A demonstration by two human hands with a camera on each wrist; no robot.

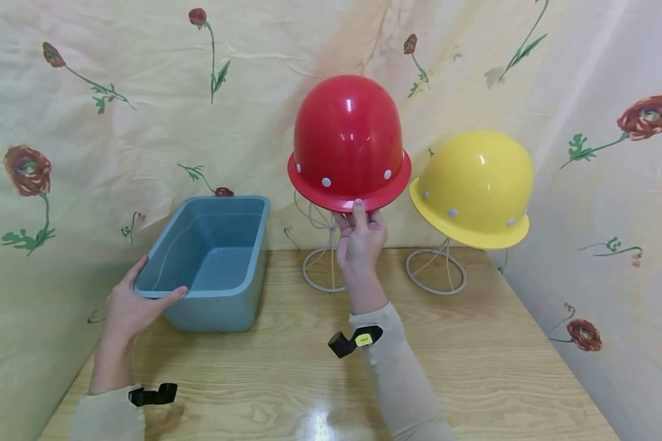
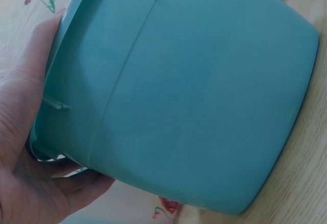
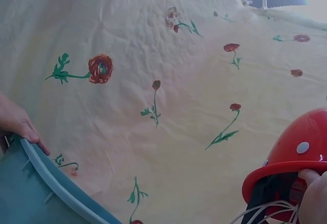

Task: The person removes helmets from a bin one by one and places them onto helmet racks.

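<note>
A red hard hat (image 1: 349, 141) with white rivets sits high over a white wire stand (image 1: 321, 288). My right hand (image 1: 362, 242) pinches its front brim, thumb on top and fingers beneath. In the right wrist view, black straps and white wires show under the hat; whether it touches the stand's top cannot be told. At the left, my left hand (image 1: 135, 306) grips the near left corner of a blue-grey plastic tub (image 1: 215, 309), thumb along the front rim. The left wrist view shows fingers (image 2: 84, 191) curled below the tub's rim. Nothing shows inside the tub.
A yellow hard hat (image 1: 477, 187) hangs tilted on a second wire stand (image 1: 436, 291) at the right. Floral cloth (image 1: 243, 110) covers the walls behind and beside the wooden table (image 1: 287, 373). Black wrist cameras are strapped on both sleeves.
</note>
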